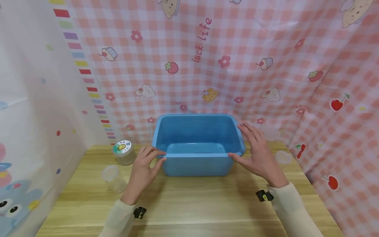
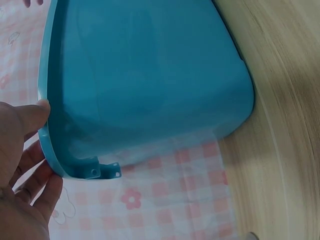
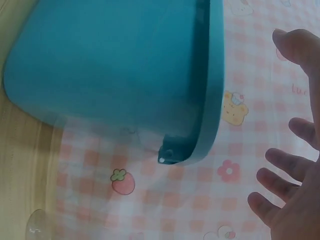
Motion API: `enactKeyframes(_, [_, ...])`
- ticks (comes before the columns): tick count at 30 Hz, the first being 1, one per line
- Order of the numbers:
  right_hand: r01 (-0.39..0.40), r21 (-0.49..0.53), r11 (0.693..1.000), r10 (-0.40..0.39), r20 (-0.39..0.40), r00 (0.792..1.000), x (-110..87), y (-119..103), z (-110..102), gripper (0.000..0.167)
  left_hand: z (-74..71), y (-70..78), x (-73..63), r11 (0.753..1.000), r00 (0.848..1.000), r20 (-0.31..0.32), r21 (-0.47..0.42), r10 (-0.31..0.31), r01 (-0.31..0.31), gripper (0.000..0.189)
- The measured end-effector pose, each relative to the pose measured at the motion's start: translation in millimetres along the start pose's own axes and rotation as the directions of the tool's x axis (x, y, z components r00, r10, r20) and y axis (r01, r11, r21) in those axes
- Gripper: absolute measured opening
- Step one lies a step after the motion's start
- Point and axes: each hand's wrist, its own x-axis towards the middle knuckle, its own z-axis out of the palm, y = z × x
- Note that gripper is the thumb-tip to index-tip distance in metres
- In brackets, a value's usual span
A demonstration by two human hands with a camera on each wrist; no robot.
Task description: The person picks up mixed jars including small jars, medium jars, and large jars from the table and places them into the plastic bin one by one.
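Note:
A blue plastic bin (image 1: 195,166) stands upright on the wooden table, its open top showing a bare floor inside. My left hand (image 1: 144,168) grips the bin's near left corner. In the left wrist view the thumb (image 2: 37,114) lies on the rim while the other fingers curl round the corner beneath it. At the bin's right end is my right hand (image 1: 260,158), fingers spread beside the rim. The right wrist view shows those fingers (image 3: 287,162) loosely bent, with a gap between them and the bin.
To the left of the bin are a clear jar with a printed lid (image 1: 122,147) and a clear container with a pale lid (image 1: 113,179). Another clear container (image 1: 283,157) sits at the right edge. A pink checked cloth (image 1: 189,82) hangs close behind the bin.

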Motion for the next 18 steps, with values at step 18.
enactKeyframes(18, [-0.162, 0.046, 0.986, 0.166, -0.108, 0.980, -21.5, 27.5, -4.2, 0.105, -0.1, -0.9, -1.7, 1.000, 1.000, 0.004, -0.009, -0.023, 0.023, 0.017])
